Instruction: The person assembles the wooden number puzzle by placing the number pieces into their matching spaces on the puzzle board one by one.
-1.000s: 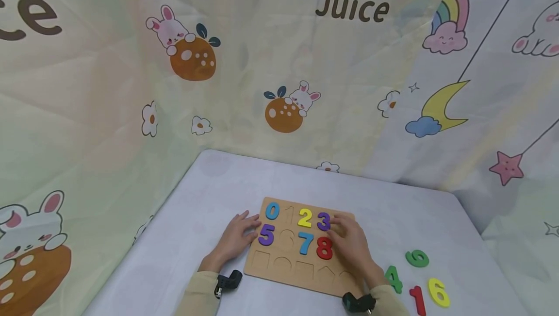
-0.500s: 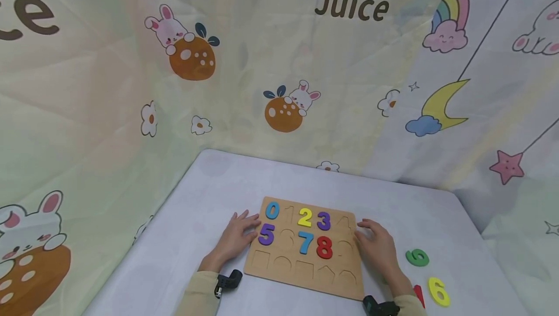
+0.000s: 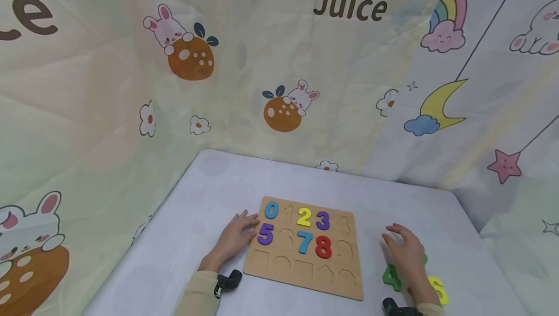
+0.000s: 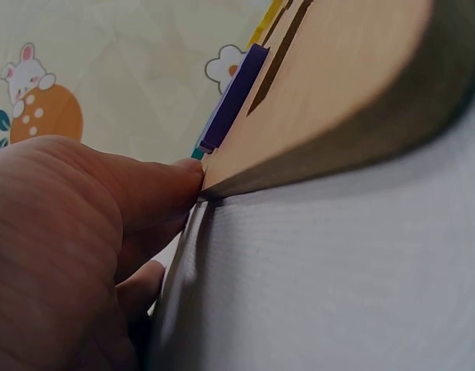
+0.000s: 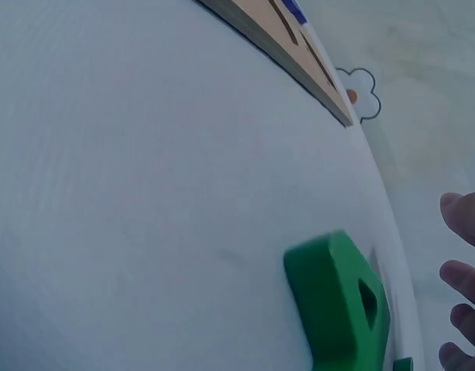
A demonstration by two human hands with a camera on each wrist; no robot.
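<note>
In the head view a wooden number board (image 3: 301, 279) lies on the table. It bears a blue 0 (image 3: 267, 210), yellow 2 (image 3: 304, 217), purple 3 (image 3: 324, 221), purple 5 (image 3: 267, 240), blue 7 (image 3: 307, 241) and red 8 (image 3: 323, 246). My left hand (image 3: 233, 236) touches the board's left edge, thumb beside the purple 5 in the left wrist view. Right of the board, my right hand (image 3: 408, 257) hovers with fingers apart, holding nothing. Below it lies a green 4 (image 3: 390, 277), also near in the right wrist view. My hand partly covers a green curved number (image 3: 425, 258).
A yellow 6 (image 3: 441, 292) lies on the white tabletop (image 3: 244, 175) by my right wrist. Unfilled recesses show in the board, including a bottom row of shapes. A printed cloth backdrop (image 3: 236, 73) rises behind the table.
My right hand has moved from the purple 3 off the board and rightward to above the loose numbers. It now covers the red 1. The left hand stays at the board's edge.
</note>
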